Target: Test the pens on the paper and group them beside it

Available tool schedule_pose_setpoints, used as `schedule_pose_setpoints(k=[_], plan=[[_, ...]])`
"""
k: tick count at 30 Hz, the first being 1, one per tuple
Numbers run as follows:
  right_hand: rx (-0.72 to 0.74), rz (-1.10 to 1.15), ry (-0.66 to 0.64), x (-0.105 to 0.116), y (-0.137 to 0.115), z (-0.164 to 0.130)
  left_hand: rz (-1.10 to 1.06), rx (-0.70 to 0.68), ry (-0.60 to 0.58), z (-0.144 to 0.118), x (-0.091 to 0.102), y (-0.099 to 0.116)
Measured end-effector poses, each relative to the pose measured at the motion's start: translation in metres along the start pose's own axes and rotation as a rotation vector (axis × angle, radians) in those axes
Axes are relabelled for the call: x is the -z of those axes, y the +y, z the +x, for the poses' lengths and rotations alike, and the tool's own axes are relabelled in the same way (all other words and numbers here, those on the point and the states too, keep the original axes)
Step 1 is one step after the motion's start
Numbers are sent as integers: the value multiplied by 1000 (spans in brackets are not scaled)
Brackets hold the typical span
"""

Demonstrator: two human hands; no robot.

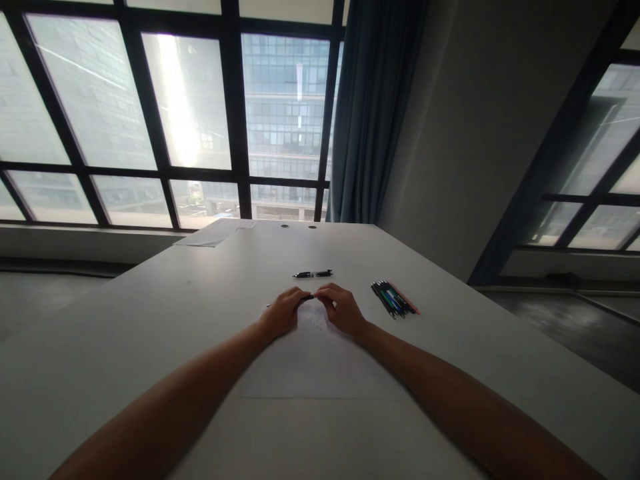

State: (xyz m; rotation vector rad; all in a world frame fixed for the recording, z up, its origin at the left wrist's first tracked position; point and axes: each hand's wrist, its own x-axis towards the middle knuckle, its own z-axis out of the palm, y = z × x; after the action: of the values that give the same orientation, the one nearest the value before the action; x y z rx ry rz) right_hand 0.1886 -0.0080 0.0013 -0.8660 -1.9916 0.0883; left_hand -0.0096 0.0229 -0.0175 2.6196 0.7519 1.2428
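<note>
My left hand (285,312) is closed around a short, dark, slim piece that looks like part of a pen (308,297). Fingertips of my right hand (342,309) pinch at its right end, so the two hands meet over it. Whether the right fingers hold a separate small part cannot be seen. Both hands are above the far part of a white sheet of paper (320,373), which bears faint marks near its top. Just beyond the hands lies a black and clear pen (313,274). A tiny dark bit (269,305) shows beside my left hand.
Several pens (394,299), dark, green, blue and orange, lie side by side to the right on the white table (150,313). Papers (215,233) rest at the far left edge. Two round holes (299,227) are near the far end, before windows and a blue curtain (370,120).
</note>
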Motion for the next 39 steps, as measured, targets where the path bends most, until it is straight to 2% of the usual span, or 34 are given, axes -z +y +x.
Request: schedule_pose_setpoints(k=[7, 12, 16, 18, 22, 30, 39], plan=[[-161, -60, -106, -2, 1, 0, 7, -4, -29, 0, -1, -1], [-109, -99, -157, -3, 4, -2, 3, -23, -31, 0, 0, 0], [-97, -251, -203, -2, 4, -2, 23, -47, -51, -1, 0, -1], [-95, -286, -182, -1, 3, -2, 25, -53, -56, -1, 0, -2], [-85, -272, -117, 0, 1, -1, 23, -44, -44, -1, 0, -2], [-57, -351, -224, 0, 0, -1, 38, -52, -74, -1, 2, 1], [-24, -364, -218, 1, 2, -2, 36, -48, -76, 0, 2, 3]])
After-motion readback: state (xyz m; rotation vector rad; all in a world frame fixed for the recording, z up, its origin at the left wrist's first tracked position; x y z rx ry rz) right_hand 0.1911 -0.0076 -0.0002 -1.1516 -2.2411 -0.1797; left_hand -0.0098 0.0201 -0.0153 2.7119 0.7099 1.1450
